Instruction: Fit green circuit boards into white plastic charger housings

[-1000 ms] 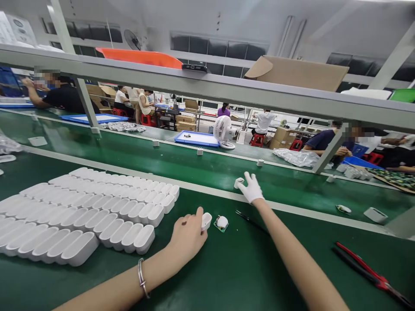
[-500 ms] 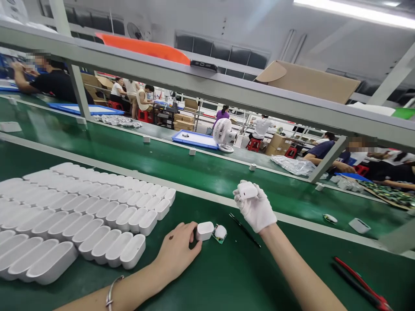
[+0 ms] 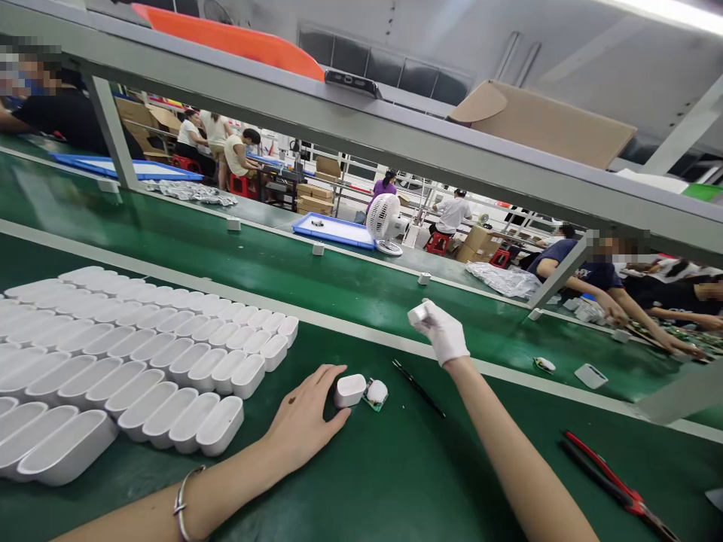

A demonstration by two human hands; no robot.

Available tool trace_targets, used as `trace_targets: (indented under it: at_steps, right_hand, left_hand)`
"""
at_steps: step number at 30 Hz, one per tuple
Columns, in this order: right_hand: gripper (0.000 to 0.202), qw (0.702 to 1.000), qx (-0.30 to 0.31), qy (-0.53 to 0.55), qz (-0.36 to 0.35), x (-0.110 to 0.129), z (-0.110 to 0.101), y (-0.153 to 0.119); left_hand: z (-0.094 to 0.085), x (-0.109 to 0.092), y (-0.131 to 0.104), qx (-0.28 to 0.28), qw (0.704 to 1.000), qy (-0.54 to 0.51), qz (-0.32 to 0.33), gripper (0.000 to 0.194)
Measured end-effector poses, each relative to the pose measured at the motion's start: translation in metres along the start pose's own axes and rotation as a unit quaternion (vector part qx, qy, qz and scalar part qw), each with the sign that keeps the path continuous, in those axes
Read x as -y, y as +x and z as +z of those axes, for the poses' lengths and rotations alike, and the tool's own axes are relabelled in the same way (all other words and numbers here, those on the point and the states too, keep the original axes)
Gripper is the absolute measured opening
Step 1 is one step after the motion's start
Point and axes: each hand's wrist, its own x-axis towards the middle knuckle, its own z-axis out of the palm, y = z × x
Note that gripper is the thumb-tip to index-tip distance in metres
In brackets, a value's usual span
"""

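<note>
My right hand (image 3: 446, 331), in a white glove, is raised over the far part of the green surface. Its fingers are closed on a small white plastic case (image 3: 418, 315). On the green surface, my bare left hand (image 3: 305, 414) has thumb and fingers spread around the left side of a white oval housing (image 3: 350, 390); whether they touch it I cannot tell. Right beside that housing lies a small circuit board with a white domed part (image 3: 376, 393). Black tweezers (image 3: 419, 388) rest between the board and my right forearm.
Rows of white oval housings (image 3: 135, 342) fill the left side. Red-and-black pliers (image 3: 604, 474) lie at the lower right. Small white pieces (image 3: 423, 278) stand along the green belt (image 3: 271, 256). A shelf beam (image 3: 361, 120) crosses above; co-workers sit beyond.
My right hand has turned the white case so another side faces me. My left thumb and fingers are spread a little wider at the housing. The view has shifted slightly.
</note>
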Motion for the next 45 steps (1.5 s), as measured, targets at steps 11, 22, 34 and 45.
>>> trace_targets:
  at_steps: [11,22,34,45]
  right_hand:
    - [0.042,0.882,-0.050,-0.468,-0.010,-0.062,-0.042,0.048]
    - [0.041,0.786,0.075,-0.604,-0.105,-0.035,-0.030,-0.074]
    - [0.030,0.938,0.072,-0.318,-0.117,-0.049,0.013,-0.134]
    - [0.026,0.961,0.172,-0.170,-0.135,-0.058,0.013,-0.165]
  left_hand:
    - [0.000,0.004,0.000,0.022,0.997,-0.067,0.030,0.043]
    - [0.001,0.004,0.001,0.066,0.993,-0.097,-0.009,0.067]
    - [-0.001,-0.001,-0.002,0.051,0.989,-0.138,0.031,0.044]
    - [-0.005,-0.008,-0.009,0.006,0.988,-0.092,0.122,0.042]
